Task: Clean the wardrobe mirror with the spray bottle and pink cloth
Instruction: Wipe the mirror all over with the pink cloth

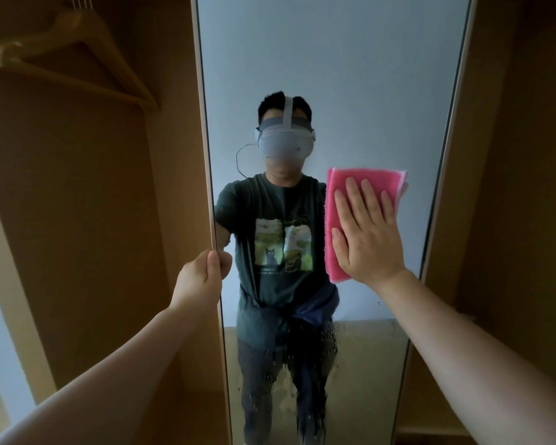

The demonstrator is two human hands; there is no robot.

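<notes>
The tall wardrobe mirror fills the middle of the head view and reflects a person wearing a headset. My right hand lies flat, fingers spread, pressing the folded pink cloth against the glass at mid height on the right side. My left hand is closed around the mirror's left edge at about the same height. Spray droplets and runs cover the lower part of the glass. No spray bottle is in view.
The mirror is on a door panel standing between wooden wardrobe walls. An open wardrobe compartment is on the left, with a wooden hanger on a rail at top left. A wooden panel stands to the right.
</notes>
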